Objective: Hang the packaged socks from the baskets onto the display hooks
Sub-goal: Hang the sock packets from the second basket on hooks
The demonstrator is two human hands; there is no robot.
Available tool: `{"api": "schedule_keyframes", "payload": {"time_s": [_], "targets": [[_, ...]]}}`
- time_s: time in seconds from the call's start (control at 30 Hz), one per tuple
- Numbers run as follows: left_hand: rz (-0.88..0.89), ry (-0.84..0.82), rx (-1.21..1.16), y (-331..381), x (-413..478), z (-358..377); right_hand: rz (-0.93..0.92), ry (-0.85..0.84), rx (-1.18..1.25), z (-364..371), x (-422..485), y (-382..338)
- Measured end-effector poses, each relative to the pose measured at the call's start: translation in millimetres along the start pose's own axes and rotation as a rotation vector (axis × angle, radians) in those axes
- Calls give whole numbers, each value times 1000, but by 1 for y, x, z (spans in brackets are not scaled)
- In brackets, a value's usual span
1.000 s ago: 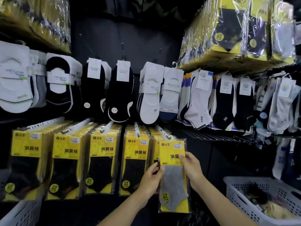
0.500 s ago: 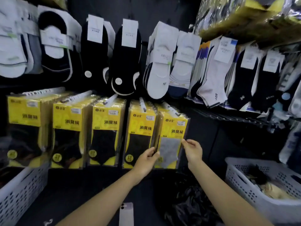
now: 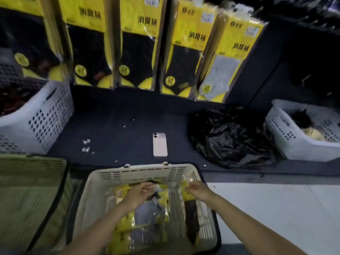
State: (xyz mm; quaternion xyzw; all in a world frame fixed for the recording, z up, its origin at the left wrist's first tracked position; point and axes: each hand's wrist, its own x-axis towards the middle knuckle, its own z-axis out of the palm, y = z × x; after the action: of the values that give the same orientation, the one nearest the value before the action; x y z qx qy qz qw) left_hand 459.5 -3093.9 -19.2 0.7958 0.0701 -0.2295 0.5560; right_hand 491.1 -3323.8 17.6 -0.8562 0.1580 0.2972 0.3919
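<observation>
Reaching into the cream basket (image 3: 139, 171) holding the packaged socks (image 3: 147, 214), left grip (image 3: 139, 195) curled, hold unclear, right grip (image 3: 199, 190) seemingly pinching a wrapper edge; best lifting one pack by its yellow header

Basket (image 3: 139, 174) open above, phone (image 3: 160, 144) lying beyond

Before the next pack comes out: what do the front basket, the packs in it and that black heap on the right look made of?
Front basket: rigid cream plastic, matte, judging by its moulded slots. Packs: clear glossy film, it glints and wrinkles, over what looks like yellow card. Black heap: thin plastic bag or sheet, crumpled with shiny creases.
</observation>
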Motion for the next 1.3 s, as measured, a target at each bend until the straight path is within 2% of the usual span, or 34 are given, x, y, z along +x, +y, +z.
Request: {"api": "schedule_keyframes", "payload": {"time_s": [0.07, 0.2, 0.43, 0.57, 0.77, 0.9, 1.07, 1.13, 1.2, 1.3], "targets": [[-77, -22, -23, -34, -3, 11, 35, 8, -15, 15, 9, 16], [-141, -68, -36, -62, -4, 18, -41, 195, -61, 20, 40, 27], [-185, 9, -89, -76, 20, 19, -81, 215, -614, 22, 90, 31], [-178, 39, -133, -71, 36, 30, -64, 211, -798, 26, 99, 27], [-207, -28, -170, -67, 53, 59, 24, 285, -830, 28, 107, 25], [-246, -65, -255, -64, 64, 77, 166, 250, -660, 13, 108, 23], [-290, -89, -322, -53, 72, 99, -28, 39, -363, -2, 93, 34], [-306, -118, -316, -51, 71, 104, -46, -24, -194, -4, 83, 33], [-267, -102, -368, -49, 66, 104, -49, -122, 0, -8, 76, 29], [-163, -20, -495, -41, 58, 89, -104, -231, 135, -18, 72, 17]]}}
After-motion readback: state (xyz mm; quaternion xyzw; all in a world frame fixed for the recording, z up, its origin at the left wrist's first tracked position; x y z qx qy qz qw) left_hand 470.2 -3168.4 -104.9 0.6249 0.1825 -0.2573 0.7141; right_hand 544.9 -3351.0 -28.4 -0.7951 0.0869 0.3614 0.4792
